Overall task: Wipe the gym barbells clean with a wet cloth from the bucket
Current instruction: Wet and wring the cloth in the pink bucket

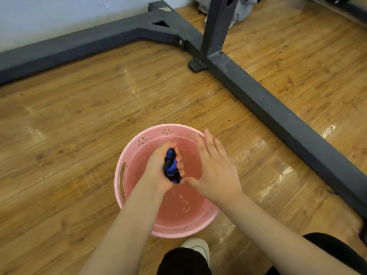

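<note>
A pink plastic bucket [127, 155] with water in it stands on the wooden floor right below me. Over the water my left hand [158, 169] grips a bunched blue and black cloth [171, 165], fingers curled tightly round it. My right hand [214, 169] hovers just beside it with fingers straight and spread, its thumb tip close to the lower end of the cloth. No barbell shows in this view.
A dark steel rack frame [268, 104] runs along the floor from upper left to lower right, with an upright post [216, 24] behind the bucket. A grey bag [243, 8] lies beyond the post. My white shoe [198, 247] is just under the bucket.
</note>
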The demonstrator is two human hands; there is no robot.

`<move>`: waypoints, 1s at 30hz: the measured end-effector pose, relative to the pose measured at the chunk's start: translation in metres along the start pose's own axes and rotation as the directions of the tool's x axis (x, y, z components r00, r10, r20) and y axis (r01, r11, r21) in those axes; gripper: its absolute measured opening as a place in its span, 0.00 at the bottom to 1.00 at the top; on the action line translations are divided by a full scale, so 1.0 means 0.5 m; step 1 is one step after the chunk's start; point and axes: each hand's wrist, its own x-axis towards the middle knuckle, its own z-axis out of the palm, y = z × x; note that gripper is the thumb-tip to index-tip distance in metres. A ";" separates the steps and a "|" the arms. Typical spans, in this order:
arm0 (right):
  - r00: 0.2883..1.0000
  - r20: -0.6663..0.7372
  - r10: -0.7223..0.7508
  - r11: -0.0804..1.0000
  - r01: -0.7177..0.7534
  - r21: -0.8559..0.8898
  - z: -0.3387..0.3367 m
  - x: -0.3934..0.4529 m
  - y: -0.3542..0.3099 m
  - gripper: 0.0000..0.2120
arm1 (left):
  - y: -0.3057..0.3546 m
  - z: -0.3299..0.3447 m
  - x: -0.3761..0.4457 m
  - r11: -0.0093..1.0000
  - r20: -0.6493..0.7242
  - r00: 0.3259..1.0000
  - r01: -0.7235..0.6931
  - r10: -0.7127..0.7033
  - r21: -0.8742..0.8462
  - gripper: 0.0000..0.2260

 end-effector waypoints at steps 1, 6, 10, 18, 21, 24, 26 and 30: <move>1.000 -0.001 0.000 1.000 0.000 -0.004 0.000 0.000 0.001 0.51 | 0.000 0.001 0.001 1.000 -0.025 1.000 -0.012 0.012 -0.001 0.17; 0.999 -0.041 -0.008 1.000 0.008 0.004 0.002 -0.004 -0.001 0.43 | 0.001 0.002 0.005 0.995 -0.164 0.982 -0.098 0.094 -0.021 0.18; 0.998 -0.060 -0.004 0.999 0.006 0.037 0.006 -0.005 -0.007 0.41 | 0.002 0.022 -0.003 0.987 -0.168 0.977 -0.145 0.132 -0.063 0.21; 0.990 -0.131 -0.060 0.994 0.072 0.083 0.010 -0.007 0.000 0.42 | -0.016 0.036 -0.002 0.987 -0.224 0.967 -0.141 0.122 -0.072 0.14; 0.991 -0.125 -0.047 0.997 0.054 0.053 0.011 -0.004 -0.001 0.44 | -0.017 0.037 -0.006 0.987 -0.254 0.963 -0.119 0.088 -0.111 0.12; 0.993 -0.116 -0.037 0.998 0.042 0.045 0.011 -0.003 -0.002 0.45 | -0.016 0.043 -0.015 0.979 -0.293 0.954 -0.119 0.067 -0.165 0.14; 0.993 -0.113 -0.032 0.999 0.036 0.040 0.011 -0.004 0.000 0.44 | -0.017 0.047 -0.023 0.974 -0.269 0.961 -0.124 0.069 -0.191 0.18; 0.994 -0.107 -0.027 0.998 0.032 0.046 0.010 -0.005 0.001 0.43 | -0.018 0.036 -0.012 0.978 -0.226 0.970 -0.129 0.090 -0.163 0.12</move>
